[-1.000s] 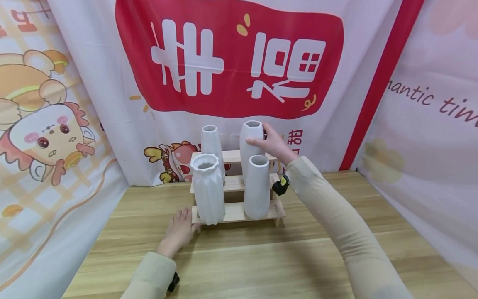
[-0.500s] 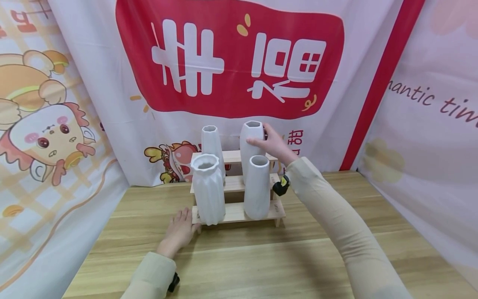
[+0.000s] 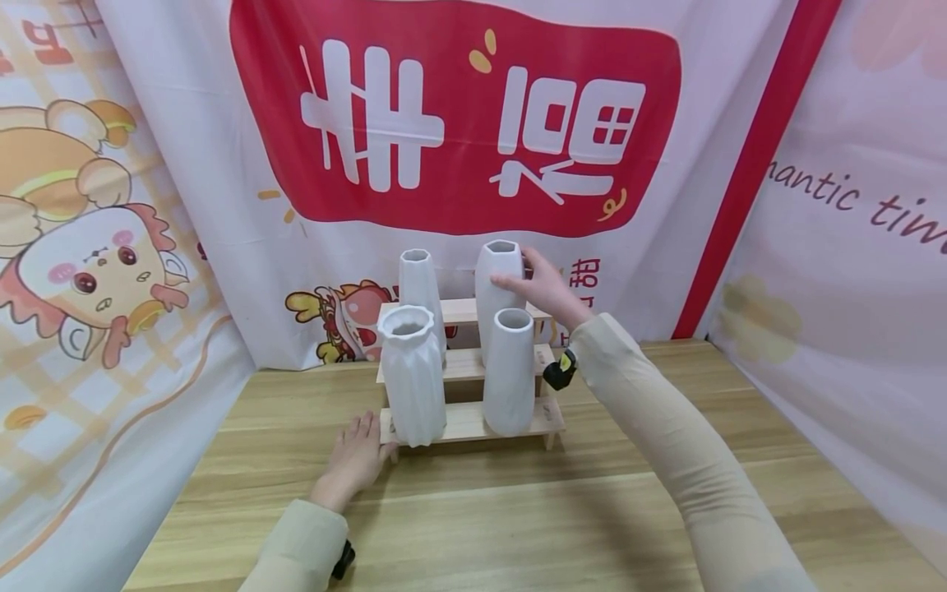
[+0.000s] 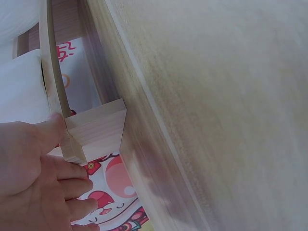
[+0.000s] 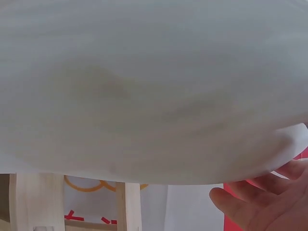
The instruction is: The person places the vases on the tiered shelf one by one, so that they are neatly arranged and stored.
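A stepped wooden stand (image 3: 466, 417) bears several white ceramic vases. My right hand (image 3: 546, 286) holds the tall back-right vase (image 3: 494, 296) near its top, thumb across the front and fingers around the far side. A large white vase surface (image 5: 144, 106) fills most of the right wrist view, with my fingers (image 5: 260, 195) at its lower right. My left hand (image 3: 358, 452) rests at the stand's front-left corner, fingers extended. In the left wrist view, its thumb (image 4: 52, 129) touches a shelf board (image 4: 73, 144). A fluted vase (image 3: 414, 386) and a smooth tapered vase (image 3: 509, 382) occupy the bottom step.
A slim vase (image 3: 419, 288) stands at the stand's back left. The wood-grain table (image 3: 473, 526) extends around the stand. Printed cloth (image 3: 451, 123) hangs close behind, and more cloth closes off both sides.
My right thumb has shifted very slightly to the right on the back-right vase. The vases, stand and left hand look unchanged.
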Available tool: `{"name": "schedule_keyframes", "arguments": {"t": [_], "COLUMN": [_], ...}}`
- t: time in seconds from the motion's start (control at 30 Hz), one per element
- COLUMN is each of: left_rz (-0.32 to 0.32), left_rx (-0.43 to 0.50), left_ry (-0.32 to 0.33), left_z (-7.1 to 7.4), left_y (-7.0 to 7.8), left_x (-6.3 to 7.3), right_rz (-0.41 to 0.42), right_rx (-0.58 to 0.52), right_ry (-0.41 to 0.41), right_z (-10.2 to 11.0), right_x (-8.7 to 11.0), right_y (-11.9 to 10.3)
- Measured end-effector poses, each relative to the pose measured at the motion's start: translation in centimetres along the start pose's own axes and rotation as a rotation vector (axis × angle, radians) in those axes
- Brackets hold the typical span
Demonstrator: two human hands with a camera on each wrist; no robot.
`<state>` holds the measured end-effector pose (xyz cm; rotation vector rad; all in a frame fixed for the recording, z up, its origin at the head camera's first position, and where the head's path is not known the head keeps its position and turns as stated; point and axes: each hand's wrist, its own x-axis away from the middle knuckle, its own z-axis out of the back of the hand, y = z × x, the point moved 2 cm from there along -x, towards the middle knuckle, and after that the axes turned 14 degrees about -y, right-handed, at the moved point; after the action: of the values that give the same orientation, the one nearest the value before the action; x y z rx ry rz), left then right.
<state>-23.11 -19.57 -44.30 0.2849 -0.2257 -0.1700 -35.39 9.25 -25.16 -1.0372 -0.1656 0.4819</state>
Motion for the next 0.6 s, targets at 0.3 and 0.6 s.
{"name": "schedule_keyframes", "arguments": {"t": [0.3, 0.6], "left_rz": [-0.006, -0.003], "left_rx": [0.001, 0.003], "left_ry": [0.005, -0.002], "left_z": [0.0, 0.0], "left_y": [0.0, -0.1], "left_x": [-0.2, -0.1], "right_rz": [-0.002, -0.050], "right_rx": [-0.006, 0.028], "right_ry": [-0.005, 0.006], "right_z": [0.6, 1.3], "right_x": [0.5, 1.4], "right_y": [0.7, 1.3]}}
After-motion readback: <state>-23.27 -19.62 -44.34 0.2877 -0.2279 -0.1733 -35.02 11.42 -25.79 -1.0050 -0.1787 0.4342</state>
